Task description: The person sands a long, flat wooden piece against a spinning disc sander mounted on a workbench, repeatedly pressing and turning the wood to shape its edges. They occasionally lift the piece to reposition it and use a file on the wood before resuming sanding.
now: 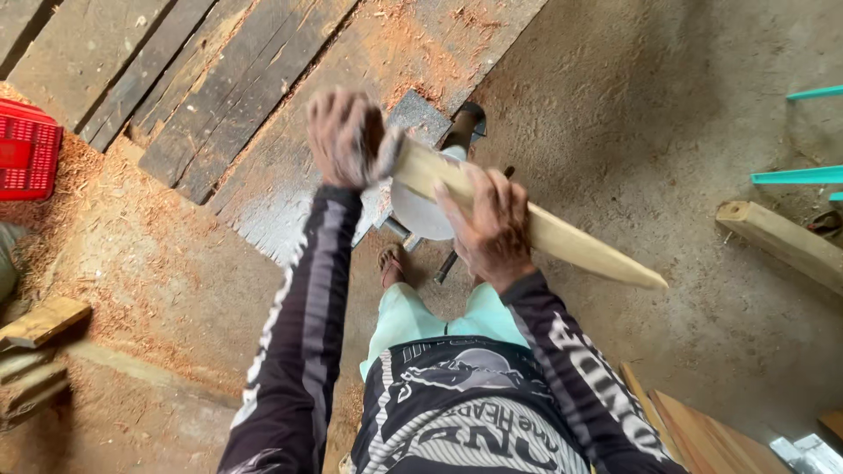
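Observation:
My right hand (490,230) grips a long pale wooden stick (575,243) near its middle; the stick tapers to a point at the lower right. My left hand (345,136) is blurred and closed around a small grey piece, perhaps sandpaper (387,151), pressed against the stick's upper left end. Under the stick stands a round grey metal stand (420,213) with a dark part (465,125) behind it. My foot in a sandal (392,263) shows below.
Dark wooden planks (211,79) lie at the top left, with sawdust around them. A red crate (28,149) sits at the left edge. Wood offcuts (39,323) lie lower left, a timber beam (786,241) at right, boards (702,439) at the bottom right.

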